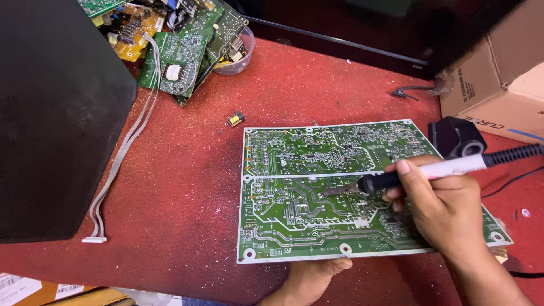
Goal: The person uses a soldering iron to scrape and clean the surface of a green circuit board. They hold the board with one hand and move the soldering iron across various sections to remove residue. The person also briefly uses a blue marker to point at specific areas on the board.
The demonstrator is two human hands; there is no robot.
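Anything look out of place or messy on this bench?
Yes: pale crumbs and flecks litter the red mat, a small yellow component lies loose above the large green board, and spare boards sit heaped askew.

Electronics repair workshop: circuit boards [187, 51], soldering iron [430, 170]

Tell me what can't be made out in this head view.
- Left hand: mostly under the green circuit board and cut by the bottom edge.
- Soldering iron tip contact: too small.
- Board's far right corner: hidden behind the right hand.
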